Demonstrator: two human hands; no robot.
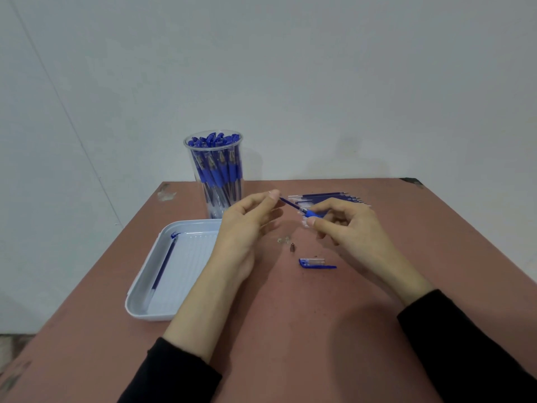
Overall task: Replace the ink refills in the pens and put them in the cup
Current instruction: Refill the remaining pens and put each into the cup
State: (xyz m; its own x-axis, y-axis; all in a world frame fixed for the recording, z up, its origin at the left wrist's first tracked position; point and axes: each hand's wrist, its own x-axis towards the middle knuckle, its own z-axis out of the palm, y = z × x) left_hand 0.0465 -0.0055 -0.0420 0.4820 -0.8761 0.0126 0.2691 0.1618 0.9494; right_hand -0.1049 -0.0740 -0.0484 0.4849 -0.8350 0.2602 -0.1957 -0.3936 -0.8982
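The reddish table (290, 330) bears a clear cup (203, 199), pale tray (186, 271), refill pile (328, 196), blue cap (316, 263) and metal tip (292, 246).

Our forearms are reaching in from the lower edge in black sleeves (180, 370), and the wrists are angling toward each other. Our left hand (247, 228) is pinching the end of a refill (289, 203) between thumb and forefinger, the other fingers loosely curled. Our right hand (348, 225) is gripping the pen barrel (316, 214) with thumb and curled fingers, its back facing up.
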